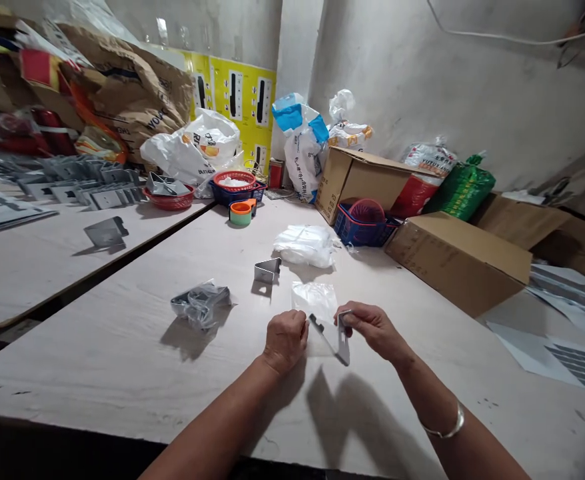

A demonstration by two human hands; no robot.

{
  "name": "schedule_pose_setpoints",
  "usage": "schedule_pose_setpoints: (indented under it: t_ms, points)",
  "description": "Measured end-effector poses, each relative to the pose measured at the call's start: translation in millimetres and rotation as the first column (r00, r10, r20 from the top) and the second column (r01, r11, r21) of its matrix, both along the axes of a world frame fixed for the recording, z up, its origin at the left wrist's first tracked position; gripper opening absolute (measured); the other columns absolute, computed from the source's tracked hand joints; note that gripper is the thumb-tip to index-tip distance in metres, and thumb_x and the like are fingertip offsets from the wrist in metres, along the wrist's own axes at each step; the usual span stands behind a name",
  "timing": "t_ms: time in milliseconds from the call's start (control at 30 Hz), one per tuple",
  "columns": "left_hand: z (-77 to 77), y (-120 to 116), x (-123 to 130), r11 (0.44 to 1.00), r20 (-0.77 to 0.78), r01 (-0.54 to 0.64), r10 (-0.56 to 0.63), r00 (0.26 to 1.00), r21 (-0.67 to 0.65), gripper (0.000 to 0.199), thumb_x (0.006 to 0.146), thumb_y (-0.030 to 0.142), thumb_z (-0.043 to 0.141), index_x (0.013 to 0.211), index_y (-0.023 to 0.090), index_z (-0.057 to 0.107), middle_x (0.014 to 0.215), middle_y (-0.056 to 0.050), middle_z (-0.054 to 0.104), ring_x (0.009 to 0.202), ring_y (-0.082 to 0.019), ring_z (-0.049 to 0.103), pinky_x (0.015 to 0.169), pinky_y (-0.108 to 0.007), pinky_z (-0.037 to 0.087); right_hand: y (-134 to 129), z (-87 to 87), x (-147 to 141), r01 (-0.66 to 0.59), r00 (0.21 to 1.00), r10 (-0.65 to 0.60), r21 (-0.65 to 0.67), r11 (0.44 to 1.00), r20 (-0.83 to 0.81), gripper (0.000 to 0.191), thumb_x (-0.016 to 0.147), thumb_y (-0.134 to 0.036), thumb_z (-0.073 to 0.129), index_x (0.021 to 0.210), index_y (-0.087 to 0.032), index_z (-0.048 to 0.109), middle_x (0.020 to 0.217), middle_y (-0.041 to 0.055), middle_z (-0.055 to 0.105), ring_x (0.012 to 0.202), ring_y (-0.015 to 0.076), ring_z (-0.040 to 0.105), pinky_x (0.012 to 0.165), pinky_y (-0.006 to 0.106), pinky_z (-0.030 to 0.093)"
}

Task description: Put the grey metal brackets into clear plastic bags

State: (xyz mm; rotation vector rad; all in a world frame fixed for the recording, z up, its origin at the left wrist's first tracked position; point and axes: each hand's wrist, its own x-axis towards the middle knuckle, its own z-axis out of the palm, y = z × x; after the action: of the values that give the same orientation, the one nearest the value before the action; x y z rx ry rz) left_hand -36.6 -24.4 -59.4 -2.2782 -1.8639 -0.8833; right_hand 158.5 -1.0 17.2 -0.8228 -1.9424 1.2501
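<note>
My right hand (372,327) pinches one end of a grey V-shaped metal bracket (343,343) above the table. Just left of the bracket, my left hand (285,337) is closed, fingers curled, beside a clear plastic bag (316,299) lying on the table; what its fingertips hold is hidden. Another bracket (266,270) stands on the table beyond my left hand. To the left lies a bundle of brackets (201,305) wrapped in clear plastic. A stack of clear bags (304,245) rests farther back.
On the left table (32,253) are many brackets (97,187), one apart (106,233), and a red basket (170,197). Tape rolls (240,212) and blue baskets (360,227) sit at the back. Cardboard boxes (457,260) and sheets (547,350) occupy the right.
</note>
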Motion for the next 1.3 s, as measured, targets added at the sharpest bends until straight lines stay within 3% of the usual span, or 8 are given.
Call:
schedule_pose_setpoints:
  t_ms: [133,300,567,733,867,1033,1167,1300]
  points:
    - [9.7,-2.5,0.6,0.998,-0.016,0.052,-0.052,0.999,0.017,0.024,0.085,0.025,0.037,0.068,0.018,0.053,0.068,-0.006,0.061,0.064,-0.017,0.055,0.058,-0.028,0.034,-8.3,0.3,-1.1,-0.126,0.985,0.112,0.106,0.986,0.131,0.029,0.085,-0.04,0.049,0.085,-0.017,0.067,0.071,0.0028,0.055,0.06,0.0112,0.047,0.059,0.026,0.043]
    - [19.7,-7.5,2.9,0.993,-0.028,0.112,-0.111,0.993,0.027,0.024,0.087,0.023,0.036,0.069,0.018,0.053,0.069,-0.005,0.061,0.064,-0.016,0.055,0.059,-0.027,0.035,-3.9,-5.5,11.6,-0.12,0.985,0.1,0.137,0.983,0.143,0.03,0.086,-0.039,0.047,0.088,-0.016,0.067,0.075,0.0038,0.057,0.062,0.0114,0.048,0.06,0.026,0.043]
    - [32.3,-17.9,9.3,0.982,0.045,0.188,-0.187,0.981,-0.006,0.024,0.088,0.025,0.036,0.073,0.018,0.054,0.072,-0.005,0.06,0.068,-0.016,0.055,0.063,-0.027,0.037,-6.4,-9.2,31.0,-0.014,0.973,-0.048,0.268,0.963,0.225,0.023,0.087,-0.03,0.047,0.087,-0.019,0.067,0.078,0.0031,0.061,0.069,0.0134,0.055,0.064,0.026,0.044]
    - [39.7,-29.0,17.4,0.947,0.248,0.314,-0.29,0.924,-0.061,0.022,0.086,0.027,0.039,0.074,0.017,0.054,0.068,-0.002,0.056,0.062,-0.012,0.049,0.061,-0.025,0.035,-11.8,3.0,19.5,0.046,0.931,-0.193,0.425,0.904,0.31,0.02,0.086,-0.022,0.046,0.083,-0.019,0.066,0.075,0.0021,0.06,0.067,0.0118,0.054,0.063,0.022,0.041]
    - [42.6,-36.2,21.6,0.89,0.58,0.413,-0.236,0.78,-0.193,0.021,0.081,0.033,0.048,0.071,0.016,0.053,0.058,0.003,0.046,0.054,-0.009,0.039,0.054,-0.023,0.03,-8.2,10.9,2.4,0.028,0.89,-0.257,0.519,0.854,0.376,0.017,0.083,-0.016,0.049,0.078,-0.018,0.065,0.074,0.0022,0.061,0.065,0.0106,0.054,0.062,0.021,0.039]
    - [41.6,-34.7,17.7,0.822,0.897,0.492,0.05,0.439,-0.287,0.024,0.071,0.034,0.061,0.063,0.015,0.048,0.053,0.006,0.04,0.049,-0.006,0.033,0.047,-0.02,0.024,-9.7,13.6,-12.8,0.024,0.92,-0.216,0.504,0.863,0.327,0.01,0.081,-0.018,0.055,0.083,-0.019,0.065,0.077,0.0013,0.061,0.068,0.0108,0.054,0.064,0.022,0.04]
    - [39.8,-29.2,5.3,0.836,0.97,0.501,0.143,0.199,-0.226,0.025,0.067,0.031,0.066,0.063,0.014,0.049,0.053,0.007,0.039,0.046,-0.003,0.03,0.044,-0.018,0.02,-24.7,-0.3,-10.1,0.266,0.921,-0.365,0.464,0.845,0.138,0.029,0.078,-0.028,0.062,0.106,-0.021,0.056,0.098,0.0045,0.056,0.082,0.0138,0.054,0.067,0.024,0.043]
    - [37.3,-27.4,-3.6,0.858,0.98,0.474,0.176,0.092,-0.198,0.026,0.063,0.029,0.07,0.063,0.014,0.049,0.055,0.007,0.043,0.044,-0.001,0.031,0.043,-0.017,0.021,-39.7,-26.2,-6.5,0.419,0.896,-0.441,0.228,0.879,0.053,0.037,0.07,-0.038,0.068,0.098,-0.022,0.05,0.091,0.0018,0.053,0.078,0.0137,0.051,0.058,0.023,0.042]
